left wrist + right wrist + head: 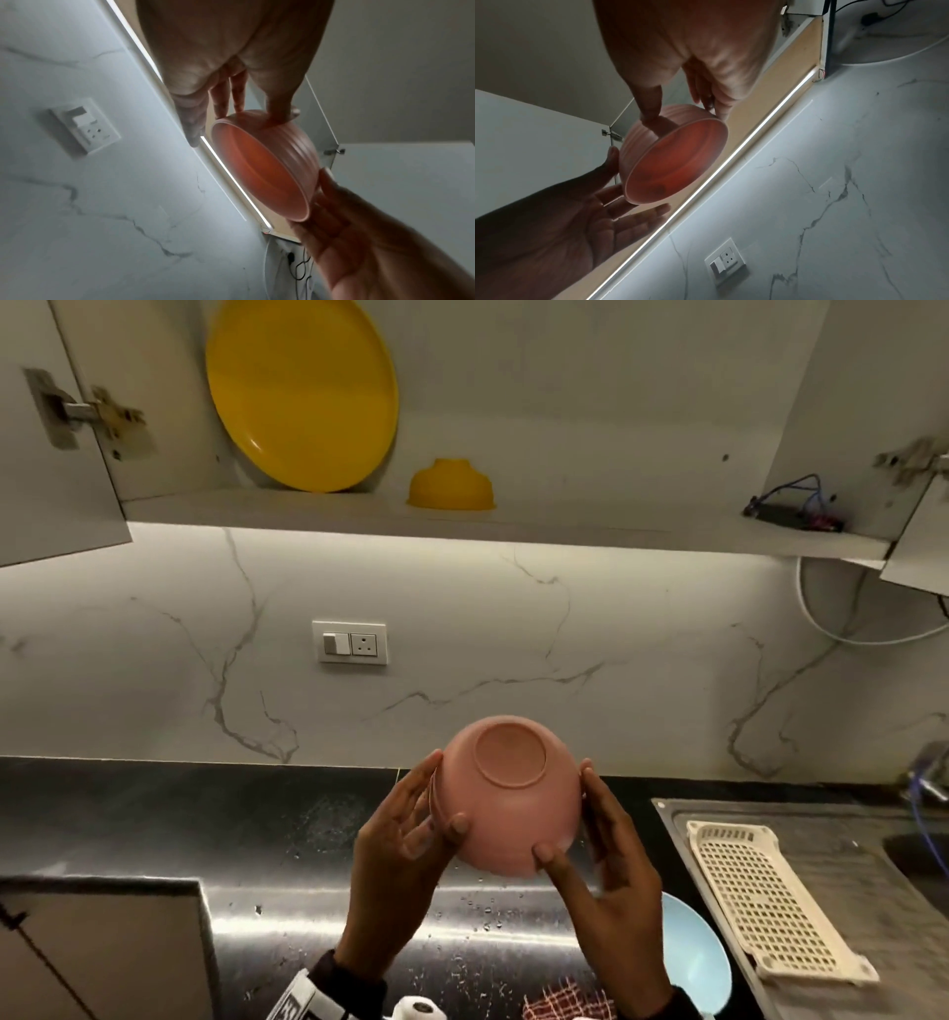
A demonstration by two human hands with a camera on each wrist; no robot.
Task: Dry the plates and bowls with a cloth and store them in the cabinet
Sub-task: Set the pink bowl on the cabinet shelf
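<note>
pink bowl held inverted above the counter, below the open cabinet | clasped between left hand and right hand, thumbs pressed on its wall | stored: 1 yellow plate, 1 yellow bowl | left: pink bowl unshelved, 1 blue plate by checked cloth | drying rack: 1

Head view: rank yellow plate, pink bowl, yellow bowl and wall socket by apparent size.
1. yellow plate
2. pink bowl, though it is nearer the camera, so true size is unsure
3. yellow bowl and wall socket, which look alike
</note>
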